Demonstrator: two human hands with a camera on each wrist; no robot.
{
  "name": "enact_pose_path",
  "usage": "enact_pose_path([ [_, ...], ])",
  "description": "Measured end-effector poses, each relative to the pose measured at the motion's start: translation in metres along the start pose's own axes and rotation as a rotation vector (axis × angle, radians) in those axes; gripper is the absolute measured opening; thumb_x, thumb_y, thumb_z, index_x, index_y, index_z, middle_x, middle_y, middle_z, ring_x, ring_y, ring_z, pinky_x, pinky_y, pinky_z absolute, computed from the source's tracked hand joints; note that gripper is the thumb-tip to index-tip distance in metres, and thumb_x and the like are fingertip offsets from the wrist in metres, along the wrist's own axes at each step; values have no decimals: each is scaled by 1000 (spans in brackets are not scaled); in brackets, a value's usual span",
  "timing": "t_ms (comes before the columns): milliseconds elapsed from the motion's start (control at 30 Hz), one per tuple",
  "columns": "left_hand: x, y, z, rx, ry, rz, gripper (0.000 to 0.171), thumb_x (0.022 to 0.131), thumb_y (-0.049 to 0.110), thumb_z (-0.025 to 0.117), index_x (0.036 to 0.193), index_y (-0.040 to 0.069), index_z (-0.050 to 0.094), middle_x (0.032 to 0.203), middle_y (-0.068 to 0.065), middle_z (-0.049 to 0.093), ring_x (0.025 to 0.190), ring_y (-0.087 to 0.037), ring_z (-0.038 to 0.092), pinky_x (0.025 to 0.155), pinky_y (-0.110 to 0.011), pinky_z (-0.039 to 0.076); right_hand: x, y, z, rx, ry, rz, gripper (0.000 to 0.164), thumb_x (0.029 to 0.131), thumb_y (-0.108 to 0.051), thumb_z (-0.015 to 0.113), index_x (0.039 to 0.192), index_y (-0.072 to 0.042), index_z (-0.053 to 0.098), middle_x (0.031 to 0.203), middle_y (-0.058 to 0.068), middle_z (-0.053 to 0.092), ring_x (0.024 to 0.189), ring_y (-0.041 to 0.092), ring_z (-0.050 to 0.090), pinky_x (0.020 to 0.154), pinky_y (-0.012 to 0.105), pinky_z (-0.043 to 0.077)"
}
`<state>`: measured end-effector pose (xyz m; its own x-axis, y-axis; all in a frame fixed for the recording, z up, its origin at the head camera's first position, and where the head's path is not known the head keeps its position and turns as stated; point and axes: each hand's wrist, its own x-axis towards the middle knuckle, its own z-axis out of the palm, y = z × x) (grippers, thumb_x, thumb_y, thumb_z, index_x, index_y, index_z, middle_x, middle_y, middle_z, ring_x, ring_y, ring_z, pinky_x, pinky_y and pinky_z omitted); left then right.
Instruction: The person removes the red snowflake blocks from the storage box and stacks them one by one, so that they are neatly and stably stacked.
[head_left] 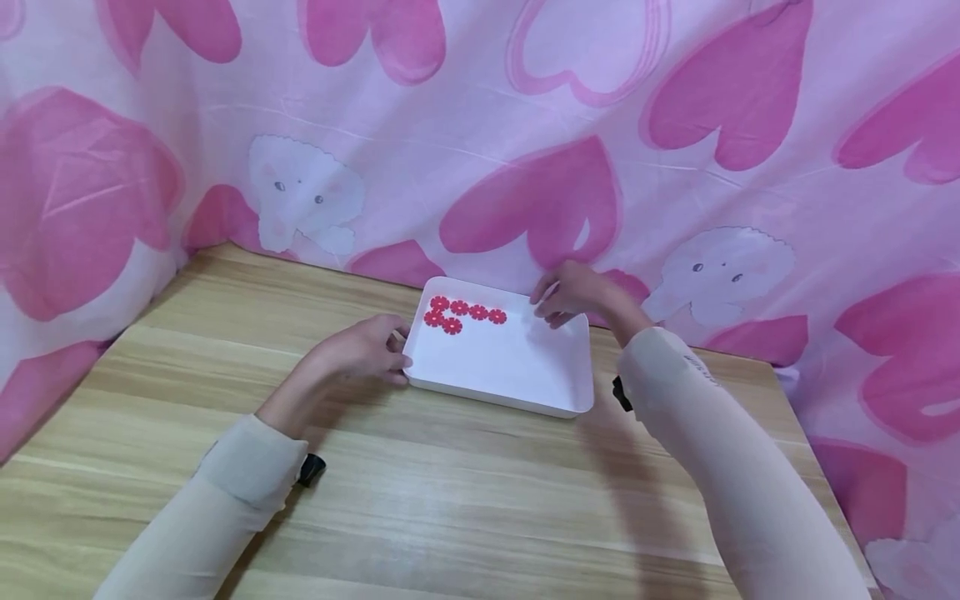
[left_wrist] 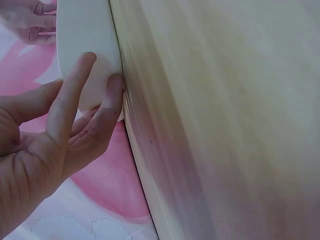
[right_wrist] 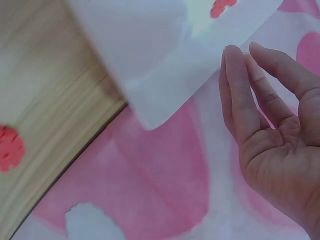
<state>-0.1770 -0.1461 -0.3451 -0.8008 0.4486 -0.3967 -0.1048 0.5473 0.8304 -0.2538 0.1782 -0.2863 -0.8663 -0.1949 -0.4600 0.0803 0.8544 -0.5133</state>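
Observation:
Several red flower-shaped pieces (head_left: 459,308) lie in the back left of a shallow white tray (head_left: 525,358), one row of them along the back wall and a shorter row in front. At the tray's left end my left hand (head_left: 369,348) holds the side: in the left wrist view the thumb is at the rim, and the other fingertips (left_wrist: 115,85) lie on the outer wall down to its lower edge. My right hand (head_left: 573,292) hovers at the back right rim. Its fingers are loosely bent, with nothing visible between thumb and fingers (right_wrist: 237,85).
Another red flower piece (right_wrist: 10,148) lies on the wooden table (head_left: 420,492) outside the tray, seen in the right wrist view. A pink curtain with hearts (head_left: 532,200) hangs right behind the table's back edge. Black wrist gear (head_left: 311,471) shows at the left sleeve.

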Motion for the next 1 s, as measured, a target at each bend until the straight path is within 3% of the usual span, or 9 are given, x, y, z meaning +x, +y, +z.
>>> enact_pose_path([
  [133,1,3,1,10,-2,-14,50,104,-3,64,148,-14,43,122,-28,60,97,-24,73,89,-35,69,8,-13,9,-23,-10,-2,32,100,-11,76,130,1,71,115,17,74,93,25,80,90,34,69],
  [400,8,7,6,5,0,-42,49,105,-2,64,148,-13,43,127,-28,60,97,-24,72,89,-35,69,18,-33,21,-41,-20,-18,29,99,-11,77,127,-3,74,119,15,74,110,34,78,91,32,69],
  [833,11,12,15,4,1,-45,49,104,-3,64,147,-12,45,122,-26,62,93,-23,73,86,-33,70,32,-44,47,-91,-37,-43,26,98,-14,79,122,-7,79,111,11,75,91,24,70,94,34,67],
  [1000,12,14,17,3,-1,-36,48,104,-3,64,147,-13,44,118,-25,61,91,-22,73,85,-33,70,37,-49,55,-87,-26,-11,28,94,-15,83,122,-9,79,118,8,75,96,23,74,93,30,68],
])
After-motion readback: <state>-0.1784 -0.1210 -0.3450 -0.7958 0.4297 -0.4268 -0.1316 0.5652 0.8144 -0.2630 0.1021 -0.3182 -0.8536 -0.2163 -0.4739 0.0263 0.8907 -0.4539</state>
